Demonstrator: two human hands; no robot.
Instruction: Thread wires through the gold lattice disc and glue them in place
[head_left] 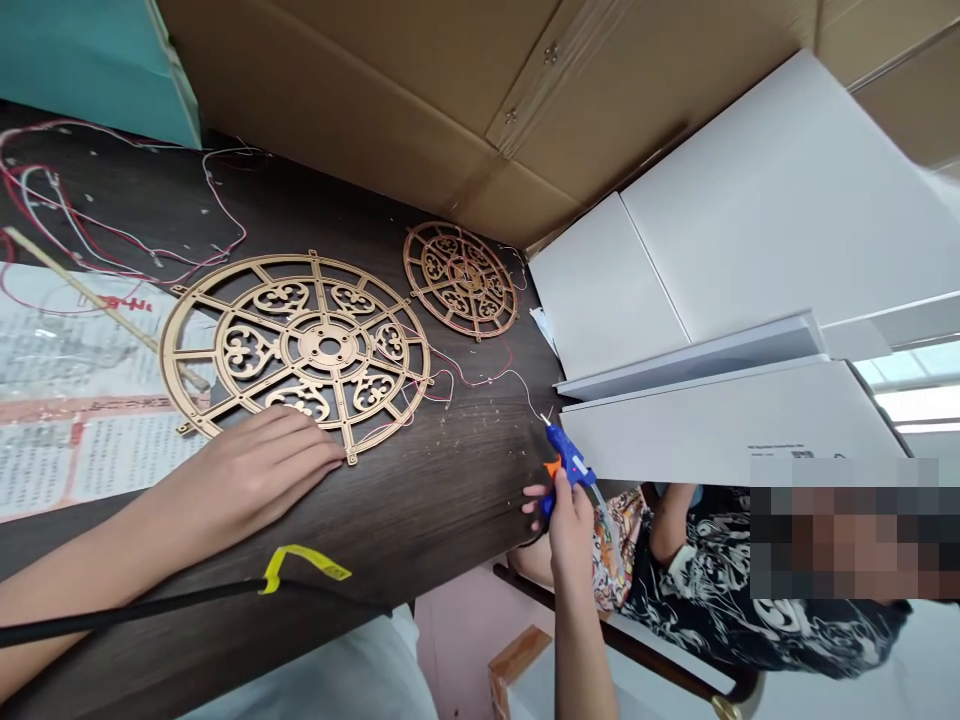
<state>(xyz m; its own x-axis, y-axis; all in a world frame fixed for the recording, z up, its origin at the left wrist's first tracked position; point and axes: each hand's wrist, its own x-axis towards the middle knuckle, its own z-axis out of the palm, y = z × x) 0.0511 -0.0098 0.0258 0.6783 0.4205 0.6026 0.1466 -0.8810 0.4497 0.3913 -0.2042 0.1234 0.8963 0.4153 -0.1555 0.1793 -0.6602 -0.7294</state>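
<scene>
A large round wooden fretwork panel (328, 322) with spokes and curled cut-outs lies on the dark table. My left hand (274, 460) is closed over its near rim, fingers bent together and the thumb hidden. Red and white thin wire (450, 372) runs across the panel's right side and on toward the right. In my right hand (571, 525) is a blue hot glue gun (568, 455) with an orange trigger, held off the table's right side, its nozzle pointing up and left. A clear glue stick (606, 515) extends from the gun's rear.
A smaller round wooden panel (480, 318) with wire lies farther back. Tangled wire (127, 235), a thin wooden stick (82, 290) and printed paper (45, 440) are at left. Cardboard (420, 110) and white boxes (750, 210) border the back and right. Another person (712, 570) sits at right.
</scene>
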